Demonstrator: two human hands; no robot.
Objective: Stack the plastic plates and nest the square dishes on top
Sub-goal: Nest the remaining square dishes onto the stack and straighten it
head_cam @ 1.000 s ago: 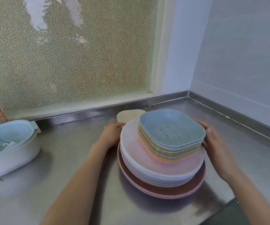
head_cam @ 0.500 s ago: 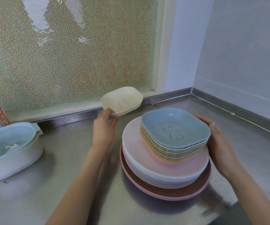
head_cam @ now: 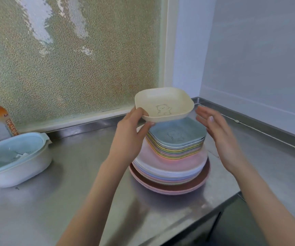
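Left hand (head_cam: 129, 137) grips near-left corner of cream square dish (head_cam: 164, 106), thumb on rim. Dish in air, slightly tilted, just above stack of square dishes (head_cam: 176, 142), not touching. Right hand (head_cam: 219, 135) open, flat, empty, just right of stack. Stack rests on round plates (head_cam: 169, 173) on steel counter (head_cam: 72, 192). Blue-white tub (head_cam: 13, 158) well left of stack.
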